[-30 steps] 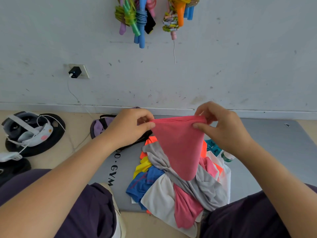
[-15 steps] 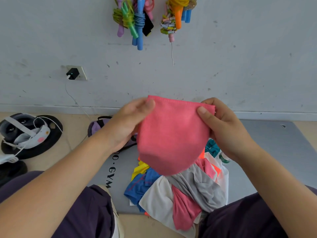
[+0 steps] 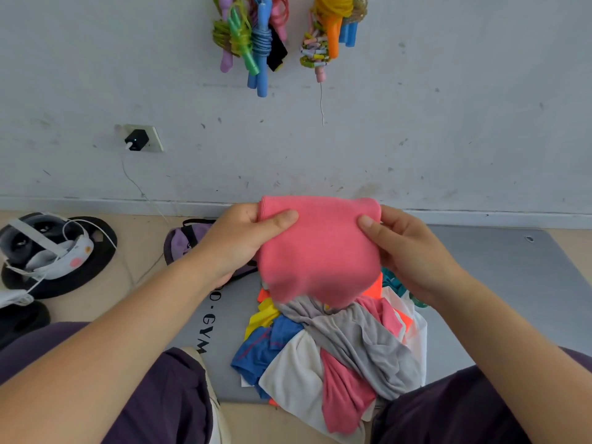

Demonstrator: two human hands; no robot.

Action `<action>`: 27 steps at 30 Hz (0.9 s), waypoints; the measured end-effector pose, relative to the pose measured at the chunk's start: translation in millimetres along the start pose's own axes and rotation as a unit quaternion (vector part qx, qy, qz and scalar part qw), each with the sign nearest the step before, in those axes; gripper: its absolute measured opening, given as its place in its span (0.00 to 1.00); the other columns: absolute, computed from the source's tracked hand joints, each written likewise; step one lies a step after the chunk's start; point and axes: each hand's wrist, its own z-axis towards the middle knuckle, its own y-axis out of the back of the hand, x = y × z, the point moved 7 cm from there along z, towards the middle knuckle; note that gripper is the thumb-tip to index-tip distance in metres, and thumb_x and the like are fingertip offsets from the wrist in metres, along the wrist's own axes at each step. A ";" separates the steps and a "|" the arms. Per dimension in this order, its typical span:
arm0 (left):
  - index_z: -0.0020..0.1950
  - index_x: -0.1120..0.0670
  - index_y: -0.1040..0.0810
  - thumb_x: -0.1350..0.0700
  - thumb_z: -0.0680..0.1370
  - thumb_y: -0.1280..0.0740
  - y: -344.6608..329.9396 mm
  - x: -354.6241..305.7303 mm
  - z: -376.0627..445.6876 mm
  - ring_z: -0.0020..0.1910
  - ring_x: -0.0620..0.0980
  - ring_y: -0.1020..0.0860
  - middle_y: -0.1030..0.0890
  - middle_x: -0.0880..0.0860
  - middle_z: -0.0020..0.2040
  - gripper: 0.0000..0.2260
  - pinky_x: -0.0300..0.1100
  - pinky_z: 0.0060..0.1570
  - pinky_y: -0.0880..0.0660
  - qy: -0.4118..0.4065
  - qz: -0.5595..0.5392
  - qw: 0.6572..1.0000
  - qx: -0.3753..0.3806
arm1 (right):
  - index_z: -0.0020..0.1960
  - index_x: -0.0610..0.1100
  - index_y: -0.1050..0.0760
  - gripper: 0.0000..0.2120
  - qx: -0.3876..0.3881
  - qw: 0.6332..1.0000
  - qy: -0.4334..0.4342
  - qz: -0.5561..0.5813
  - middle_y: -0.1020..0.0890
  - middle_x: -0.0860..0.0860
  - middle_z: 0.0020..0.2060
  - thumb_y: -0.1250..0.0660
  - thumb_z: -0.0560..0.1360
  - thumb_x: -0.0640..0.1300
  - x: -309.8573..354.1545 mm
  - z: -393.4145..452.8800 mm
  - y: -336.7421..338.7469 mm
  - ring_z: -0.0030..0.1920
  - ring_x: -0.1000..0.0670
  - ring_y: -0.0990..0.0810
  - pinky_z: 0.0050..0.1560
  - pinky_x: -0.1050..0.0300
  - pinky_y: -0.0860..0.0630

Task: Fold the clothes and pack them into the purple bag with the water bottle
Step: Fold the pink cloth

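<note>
- Hands up over the grey mat: the left hand pinches the left edge of the pink cloth, thumb laid across its near face
- The right hand pinches the right edge the same way, thumb on the cloth, so the piece hangs between both hands
- Under it, on the mat, sits the heap of clothes: grey, white, blue, yellow, orange and more pink, all tangled together
- The purple bag lies at the mat's far-left corner, partly hidden behind the left wrist
- A sliver of a teal cap shows just right of the heap; can't tell whether it's the water bottle
- On the far wall hang bundled skipping ropes; a charger sits in the socket to the left
</note>
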 end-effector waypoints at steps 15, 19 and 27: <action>0.51 0.43 0.17 0.52 0.75 0.28 6.5 -7.6 -1.9 0.37 0.44 0.19 0.16 0.49 0.38 0.06 0.41 0.36 0.22 -0.045 -0.009 0.998 -0.053 | 0.53 0.49 0.22 0.07 -0.074 0.994 0.067 -0.048 0.27 0.42 0.30 0.30 0.75 0.46 14.7 -3.2 14.3 0.33 0.48 0.30 0.35 0.57 0.26; 0.53 0.47 0.17 0.60 0.70 0.24 2.0 -9.9 -1.5 0.44 0.46 0.16 0.14 0.51 0.45 0.14 0.38 0.43 0.20 -0.057 0.019 0.998 0.003 | 0.56 0.44 0.20 0.13 -0.028 0.998 0.052 -0.038 0.15 0.46 0.37 0.28 0.72 0.38 15.9 -1.5 13.5 0.39 0.51 0.17 0.43 0.63 0.21; 0.60 0.54 0.19 0.64 0.73 0.26 7.8 -1.0 4.5 0.45 0.44 0.16 0.14 0.50 0.46 0.16 0.37 0.49 0.21 -0.055 0.156 0.985 -0.056 | 0.53 0.46 0.20 0.12 -0.072 0.964 0.082 -0.241 0.17 0.64 0.31 0.27 0.72 0.35 16.5 -0.4 14.2 0.31 0.67 0.21 0.35 0.78 0.31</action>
